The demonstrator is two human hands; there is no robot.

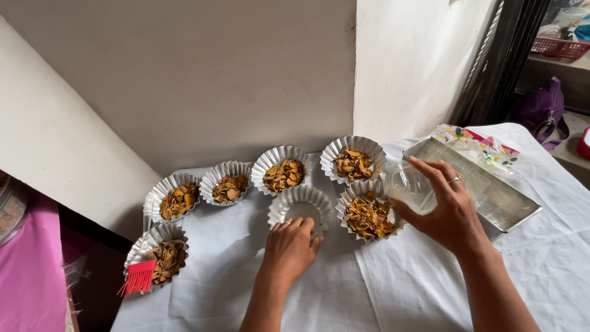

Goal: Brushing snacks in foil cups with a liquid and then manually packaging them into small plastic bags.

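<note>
The surface [430, 289] is covered by a white cloth. At its right rear, a rectangular metal tray [513, 206] is positioned, with a flowered plastic wrapper [485, 147] lying across its far edge. Six fluted foil cups filled with orange-brown dried slices are arranged in an arc from the left edge to the centre; the nearest filled cup [367, 215] is located just beside the tray. One empty fluted foil cup [300, 206] is set between the filled ones, near the middle of the surface. The right hand [445, 206] is closed around a clear plastic container [410, 185], held tilted above the nearest filled cup. The left hand [290, 246] is rested with curled fingers against the near rim of the empty cup. A red silicone brush [138, 278] is laid over the leftmost cup [161, 255].
</note>
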